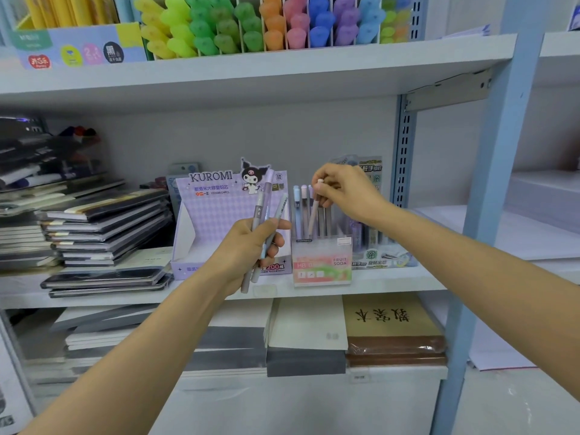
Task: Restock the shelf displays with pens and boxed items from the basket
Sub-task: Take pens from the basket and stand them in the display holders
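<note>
Centre of the frame: pale shelf (125, 298) with a straight front edge, open air up to the upper board (251, 80). At centre right, near that edge, a clear plastic holder (323, 262), square and glossy, with slim upright pens (297, 211) inside. Just left of it a purple cardboard Kuromi box (213, 208), front cut low. At left, a stack of flat dark notebooks (106, 227). Right hand (345, 189) above the holder, thumb and fingertips pinched narrow on the top of one pale pen (314, 211), lower end down among the others. Left hand (248, 249) before the box, fingers curled around a few smooth pens (262, 208), tips upward.
</note>
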Tool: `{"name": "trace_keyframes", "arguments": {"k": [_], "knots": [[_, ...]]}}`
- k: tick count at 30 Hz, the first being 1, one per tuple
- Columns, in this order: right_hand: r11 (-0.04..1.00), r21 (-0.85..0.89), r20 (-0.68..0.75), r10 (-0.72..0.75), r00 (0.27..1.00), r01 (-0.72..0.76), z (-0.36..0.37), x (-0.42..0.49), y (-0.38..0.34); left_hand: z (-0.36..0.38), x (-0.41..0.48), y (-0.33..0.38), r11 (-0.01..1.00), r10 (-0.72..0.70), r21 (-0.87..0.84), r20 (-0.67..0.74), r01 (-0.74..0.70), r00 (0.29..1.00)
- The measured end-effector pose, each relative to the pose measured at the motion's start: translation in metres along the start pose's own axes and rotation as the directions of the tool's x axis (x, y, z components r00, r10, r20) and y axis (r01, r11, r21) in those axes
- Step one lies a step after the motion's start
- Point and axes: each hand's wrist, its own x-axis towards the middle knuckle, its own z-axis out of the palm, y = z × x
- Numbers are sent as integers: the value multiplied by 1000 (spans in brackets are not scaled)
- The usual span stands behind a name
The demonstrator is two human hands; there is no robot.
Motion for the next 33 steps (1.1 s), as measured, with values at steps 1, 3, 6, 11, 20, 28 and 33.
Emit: {"name": "trace_keyframes", "arguments": {"k": [1, 3, 6, 11, 20, 28, 33], "knots": [[1000, -9, -4, -6, 1000, 6, 3, 0, 0, 0, 1, 0, 1000, 6, -8, 4, -6, 1000], [999, -30, -52, -14, 999, 13, 8, 1, 1, 0, 2, -1, 1000, 24, -10, 14, -23, 1000], [995, -97, -155, -53, 987, 38, 14, 2, 4, 1, 2, -1, 999, 47, 9, 27, -47, 999], [972, -237, -79, -13, 997, -6, 16, 0, 3, 3, 1, 2, 997, 72, 34, 44, -73, 996], [901, 423, 148, 36, 988, -96, -10, -25, -42, 18, -10, 14, 992, 98, 68, 51, -102, 994], [783, 605, 94, 106, 990, -142, -33, -33, -47, 22, -25, 32, 996, 58, 59, 47, -61, 997], [675, 721, -12, 241, 970, -159, -53, -37, -42, 11, -32, 37, 1000, 1, 13, -50, 0, 999]]}}
